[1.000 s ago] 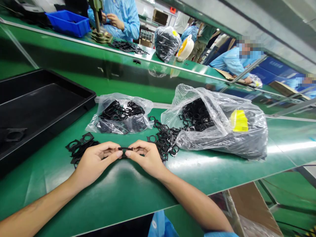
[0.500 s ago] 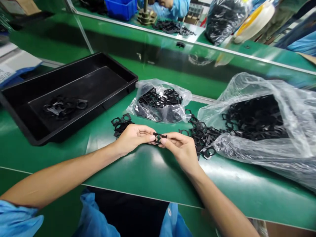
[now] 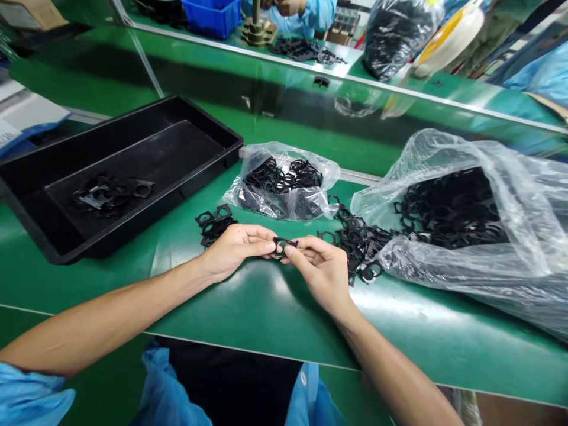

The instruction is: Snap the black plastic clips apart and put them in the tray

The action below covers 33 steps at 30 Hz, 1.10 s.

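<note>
Between both hands, just above the green table, is a small black plastic frame [image 3: 279,247] with a round opening. My left hand [image 3: 242,245] pinches its left end between thumb and fingers. The right end is gripped by my right hand [image 3: 323,263], thumb on the near side. A small pile of similar black frames [image 3: 215,226] lies behind my left hand and is partly covered by it. Beside my right hand spreads a bigger loose heap of black frames [image 3: 361,239], reaching up to the mouth of a large clear bag [image 3: 523,260].
A black tray [image 3: 177,192] with several black parts stands on the left. Behind my hands sits a smaller clear bag [image 3: 284,204] of black parts. Past a low transparent divider [image 3: 310,127], a co-worker's hands [image 3: 288,6] are near a blue bin [image 3: 213,21].
The view has shifted slightly, so the surroundings sit a little further left. Both hands keep hold of the black frame, which now shows its round opening a bit more fully.
</note>
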Available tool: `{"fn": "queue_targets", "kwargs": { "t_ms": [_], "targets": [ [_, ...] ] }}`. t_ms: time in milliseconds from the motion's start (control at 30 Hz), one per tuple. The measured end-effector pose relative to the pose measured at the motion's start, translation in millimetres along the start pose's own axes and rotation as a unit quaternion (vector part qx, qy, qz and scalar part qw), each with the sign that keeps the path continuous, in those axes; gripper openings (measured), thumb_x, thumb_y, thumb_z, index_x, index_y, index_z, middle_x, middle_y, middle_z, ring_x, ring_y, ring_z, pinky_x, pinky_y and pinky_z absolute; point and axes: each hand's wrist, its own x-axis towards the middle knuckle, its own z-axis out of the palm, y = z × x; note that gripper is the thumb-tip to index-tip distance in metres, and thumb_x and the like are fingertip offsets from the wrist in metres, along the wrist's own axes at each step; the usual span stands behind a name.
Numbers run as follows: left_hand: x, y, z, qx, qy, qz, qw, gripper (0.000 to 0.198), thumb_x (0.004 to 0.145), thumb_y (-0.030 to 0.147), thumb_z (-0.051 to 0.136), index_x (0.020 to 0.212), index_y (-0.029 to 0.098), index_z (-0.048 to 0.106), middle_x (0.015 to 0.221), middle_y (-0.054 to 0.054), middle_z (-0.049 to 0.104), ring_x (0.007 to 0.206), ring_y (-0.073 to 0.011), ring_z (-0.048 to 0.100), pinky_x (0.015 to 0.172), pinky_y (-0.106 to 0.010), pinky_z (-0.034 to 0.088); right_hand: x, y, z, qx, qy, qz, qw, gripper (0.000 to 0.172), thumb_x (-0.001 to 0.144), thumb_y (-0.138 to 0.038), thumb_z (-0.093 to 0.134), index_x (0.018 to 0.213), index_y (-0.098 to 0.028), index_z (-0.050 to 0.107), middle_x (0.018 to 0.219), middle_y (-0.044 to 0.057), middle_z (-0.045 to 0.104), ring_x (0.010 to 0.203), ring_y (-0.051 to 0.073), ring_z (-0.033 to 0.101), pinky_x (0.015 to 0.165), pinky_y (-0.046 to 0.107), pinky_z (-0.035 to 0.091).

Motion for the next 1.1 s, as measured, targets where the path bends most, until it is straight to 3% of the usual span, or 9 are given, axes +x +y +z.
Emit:
{"fn": "queue_targets", "kwargs": {
  "t_ms": [333,467,633,800,967,1100],
  "targets": [
    [-0.8,0.1,1.1,-0.067,-0.046,0.01,0.997,0.032,0.063,0.026,0.091,0.083,0.014,0.07,0.078,-0.001,0.072,0.076,-0.0105,0.067,0.08,-0.024,0.051,4.2,-7.9,-2.1,0.02,-0.012,0.03,0.999,0.037,0.066,-0.05,0.087,0.071,-0.018,0.07,0.063,0.002,0.071,0.055,0.017,0.07,0.058,0.029,0.06],
    [-1.1,2.3,3.1,-0.053,-0.026,0.022,0.998,0.034,0.062,0.028,0.092,0.082,0.013,0.069,0.077,-0.002,0.072,0.075,-0.0117,0.067,0.079,-0.025,0.053,4.9,-7.8,-2.2,0.024,-0.012,0.031,0.999,0.035,0.066,-0.048,0.087,0.071,-0.018,0.07,0.064,0.003,0.071,0.056,0.017,0.07,0.06,0.029,0.06],
    [-5.1,6.8,6.0,0.038,-0.001,0.012,0.999,0.034,0.065,0.035,0.088,0.086,0.013,0.071,0.076,-0.004,0.073,0.068,-0.0139,0.067,0.073,-0.027,0.057,2.8,-3.3,-2.4,0.005,0.005,0.017,1.0,0.033,0.069,-0.046,0.085,0.071,-0.018,0.069,0.065,0.003,0.07,0.057,0.017,0.069,0.059,0.029,0.058],
    [-8.6,1.4,-0.2,0.192,0.01,0.026,0.981,0.035,0.07,0.045,0.081,0.088,0.016,0.075,0.086,-0.008,0.078,0.08,-0.0221,0.073,0.075,-0.03,0.06,-5.8,3.3,-4.3,-0.069,-0.003,-0.01,0.998,0.025,0.079,-0.041,0.076,0.07,-0.019,0.067,0.066,0.002,0.068,0.06,0.016,0.068,0.058,0.026,0.055],
    [-6.2,-6.9,-3.4,0.227,-0.003,0.046,0.973,0.039,0.071,0.051,0.079,0.089,0.017,0.074,0.086,-0.009,0.078,0.08,-0.0235,0.074,0.073,-0.029,0.061,-9.5,5.9,-6.9,-0.109,0.01,-0.029,0.994,0.018,0.08,-0.033,0.073,0.071,-0.018,0.066,0.07,0.002,0.067,0.062,0.014,0.066,0.058,0.024,0.054],
    [-9.2,-6.6,-1.1,0.239,0.0,0.069,0.969,0.034,0.075,0.049,0.076,0.089,0.019,0.072,0.081,-0.006,0.075,0.076,-0.0194,0.072,0.071,-0.025,0.06,-9.4,4.7,-6.1,-0.091,0.002,-0.025,0.996,0.019,0.079,-0.034,0.074,0.072,-0.017,0.067,0.071,0.002,0.067,0.061,0.014,0.066,0.057,0.023,0.053]
  ]
}}
